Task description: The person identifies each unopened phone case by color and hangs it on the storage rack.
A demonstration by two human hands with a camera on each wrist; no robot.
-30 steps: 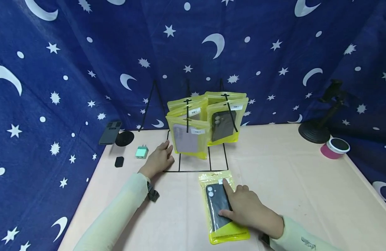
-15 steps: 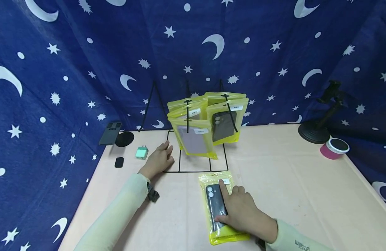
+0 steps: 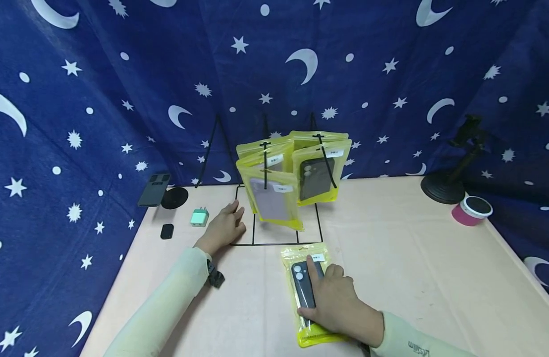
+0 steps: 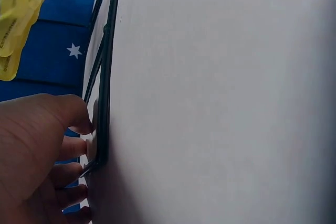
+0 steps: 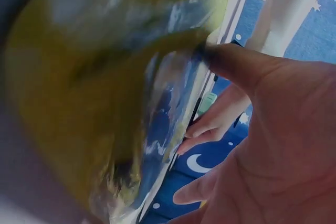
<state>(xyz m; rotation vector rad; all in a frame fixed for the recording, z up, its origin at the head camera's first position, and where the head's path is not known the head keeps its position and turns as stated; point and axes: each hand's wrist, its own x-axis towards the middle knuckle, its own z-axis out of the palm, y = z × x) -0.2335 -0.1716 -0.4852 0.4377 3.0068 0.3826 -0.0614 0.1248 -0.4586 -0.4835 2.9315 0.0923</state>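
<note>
My left hand (image 3: pixel 223 228) rests at the left side of a black wire display rack (image 3: pixel 253 230), its fingertips right at the base wire. In the left wrist view the thumb and fingers lie along the rack's wire frame (image 4: pixel 105 77), not curled round it. My right hand (image 3: pixel 334 302) lies on a yellow-edged clear pouch (image 3: pixel 312 339) with a dark phone case (image 3: pixel 303 287) inside, flat on the table. Its index finger points straight up beside the white label (image 3: pixel 318 257); its thumb is spread over the case. Several similar pouches (image 3: pixel 270 198) hang on the rack's hooks.
Left of the rack stand a phone on a stand (image 3: pixel 154 191), a mint-green charger plug (image 3: pixel 199 216) and a small black item (image 3: pixel 167 231). At the right are a black stand (image 3: pixel 444 187) and a pink tub (image 3: pixel 472 210). A starry blue cloth (image 3: pixel 368 124) hangs behind.
My right hand has slid left across the pouch, from its right edge to over the phone case. The front hanging pouch has swung right and partly back. My left hand stays put.
</note>
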